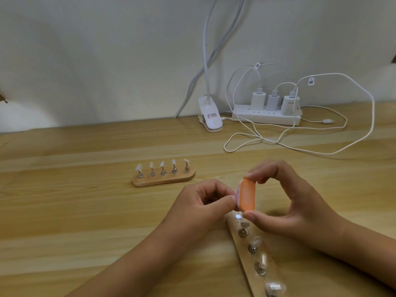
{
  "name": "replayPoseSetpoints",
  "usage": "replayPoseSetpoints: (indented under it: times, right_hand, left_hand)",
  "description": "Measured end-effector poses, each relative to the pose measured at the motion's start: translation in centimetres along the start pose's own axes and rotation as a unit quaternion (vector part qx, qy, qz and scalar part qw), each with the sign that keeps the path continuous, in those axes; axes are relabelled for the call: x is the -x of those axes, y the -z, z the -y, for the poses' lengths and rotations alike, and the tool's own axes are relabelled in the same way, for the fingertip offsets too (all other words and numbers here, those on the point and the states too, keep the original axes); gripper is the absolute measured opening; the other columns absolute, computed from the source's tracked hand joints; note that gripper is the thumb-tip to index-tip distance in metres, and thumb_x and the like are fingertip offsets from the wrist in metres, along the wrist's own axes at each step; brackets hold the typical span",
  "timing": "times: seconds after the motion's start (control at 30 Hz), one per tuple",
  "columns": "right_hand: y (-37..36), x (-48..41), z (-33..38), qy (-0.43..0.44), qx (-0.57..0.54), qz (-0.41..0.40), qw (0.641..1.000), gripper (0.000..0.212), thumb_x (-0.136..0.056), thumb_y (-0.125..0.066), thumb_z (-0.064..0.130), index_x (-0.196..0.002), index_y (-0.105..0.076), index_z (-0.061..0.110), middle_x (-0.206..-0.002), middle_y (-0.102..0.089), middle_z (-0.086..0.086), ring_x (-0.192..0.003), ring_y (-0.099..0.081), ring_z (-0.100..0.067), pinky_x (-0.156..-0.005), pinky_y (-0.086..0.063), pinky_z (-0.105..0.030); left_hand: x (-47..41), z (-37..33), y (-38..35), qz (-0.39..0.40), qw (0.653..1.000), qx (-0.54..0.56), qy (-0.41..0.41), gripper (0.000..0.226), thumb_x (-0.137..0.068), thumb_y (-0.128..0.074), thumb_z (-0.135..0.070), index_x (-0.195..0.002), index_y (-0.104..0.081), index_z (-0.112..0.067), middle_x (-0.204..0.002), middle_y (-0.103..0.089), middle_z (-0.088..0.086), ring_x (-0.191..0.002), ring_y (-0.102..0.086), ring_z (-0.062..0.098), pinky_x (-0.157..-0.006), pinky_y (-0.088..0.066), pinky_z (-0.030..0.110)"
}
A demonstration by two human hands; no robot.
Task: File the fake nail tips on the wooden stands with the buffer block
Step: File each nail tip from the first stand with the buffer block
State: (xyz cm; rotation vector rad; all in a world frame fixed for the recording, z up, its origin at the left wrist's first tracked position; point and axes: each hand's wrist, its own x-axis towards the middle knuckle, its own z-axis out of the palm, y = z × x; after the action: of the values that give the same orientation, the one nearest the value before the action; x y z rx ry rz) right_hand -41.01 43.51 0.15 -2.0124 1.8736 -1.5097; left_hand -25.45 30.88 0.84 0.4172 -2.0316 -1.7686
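My right hand (285,202) pinches an orange buffer block (247,195) by its two ends, thumb below and fingers on top, holding it upright above the table. My left hand (201,204) has its thumb and fingers pinched together against the block's left face; what they hold is hidden behind them. Beneath the hands a wooden stand (242,251) runs toward the near right, with several clear nail tips (256,241) on metal holders and one bare round magnet (238,216) at its far end. A second wooden stand (165,179) with several nail tips lies farther back.
At the back of the wooden table (85,211) stand a white clip lamp (211,117) and a white power strip (265,116) with three chargers. Loose white cables (300,144) loop over the table's far right. A pale wall rises behind.
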Motion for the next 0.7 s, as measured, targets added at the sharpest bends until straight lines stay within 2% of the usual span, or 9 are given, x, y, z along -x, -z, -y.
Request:
replayPoseSetpoints:
  times: [0.1, 0.23, 0.37, 0.47, 0.6, 0.7]
  right_hand:
    - [0.21, -0.04, 0.05, -0.043, -0.02, -0.026, 0.999, 0.045, -0.069, -0.074, 0.044, -0.106, -0.056, 0.026, -0.101, -0.057, 0.016, -0.097, -0.055, -0.012, -0.087, -0.043, -0.02]
    - [-0.01, 0.07, 0.05, -0.007, -0.003, -0.004, 1.0, 0.044, -0.07, -0.075, 0.041, -0.106, -0.055, 0.027, -0.105, -0.057, 0.017, -0.101, -0.057, -0.013, -0.091, -0.042, -0.017]
    - [0.15, -0.11, -0.12, -0.046, -0.023, -0.035, 0.998, 0.043, -0.069, -0.074, 0.045, -0.104, -0.055, 0.03, -0.098, -0.057, 0.016, -0.092, -0.054, -0.012, -0.083, -0.044, -0.02]
    - [-0.04, 0.13, -0.23, 0.0, -0.004, 0.003, 1.0, 0.045, -0.071, -0.076, 0.042, -0.107, -0.054, 0.03, -0.102, -0.057, 0.016, -0.093, -0.055, -0.015, -0.082, -0.044, -0.021]
    - [0.35, -0.27, -0.47, -0.056, -0.006, -0.05, 0.997, 0.041, -0.068, -0.072, 0.049, -0.102, -0.054, 0.034, -0.097, -0.055, 0.027, -0.089, -0.053, -0.004, -0.08, -0.04, -0.01]
    - [0.62, -0.31, -0.47, -0.051, -0.019, -0.066, 0.996, 0.042, -0.07, -0.072, 0.047, -0.106, -0.053, 0.034, -0.1, -0.056, 0.022, -0.093, -0.054, -0.006, -0.083, -0.04, -0.012]
  left_hand:
    - [0.08, -0.04, 0.1, 0.002, 1.0, 0.01, 0.001, 0.01, -0.076, -0.066, -0.024, -0.07, -0.073, -0.024, -0.073, -0.072, -0.004, -0.075, -0.066, 0.003, -0.073, -0.049, 0.013]
    - [0.04, 0.0, 0.08, 0.006, 1.0, -0.002, -0.001, 0.01, -0.077, -0.066, -0.024, -0.07, -0.073, -0.025, -0.074, -0.072, -0.005, -0.075, -0.065, 0.005, -0.073, -0.05, 0.017]
    - [-0.01, -0.04, 0.14, -0.004, 1.0, 0.014, 0.001, 0.009, -0.076, -0.066, -0.024, -0.069, -0.071, -0.023, -0.073, -0.072, -0.003, -0.075, -0.066, 0.002, -0.072, -0.047, 0.012]
    - [0.03, -0.04, 0.09, 0.001, 1.0, 0.003, -0.001, 0.011, -0.077, -0.064, -0.024, -0.068, -0.072, -0.026, -0.072, -0.07, -0.007, -0.072, -0.063, 0.002, -0.069, -0.046, 0.012]
    - [-0.01, -0.05, 0.18, -0.003, 1.0, 0.015, 0.002, 0.009, -0.076, -0.065, -0.025, -0.069, -0.071, -0.024, -0.073, -0.072, -0.004, -0.073, -0.065, 0.002, -0.072, -0.049, 0.013]
    - [0.07, -0.09, 0.16, 0.005, 1.0, 0.02, -0.002, 0.009, -0.078, -0.064, -0.024, -0.071, -0.07, -0.023, -0.074, -0.072, -0.006, -0.074, -0.065, 0.001, -0.074, -0.049, 0.012]
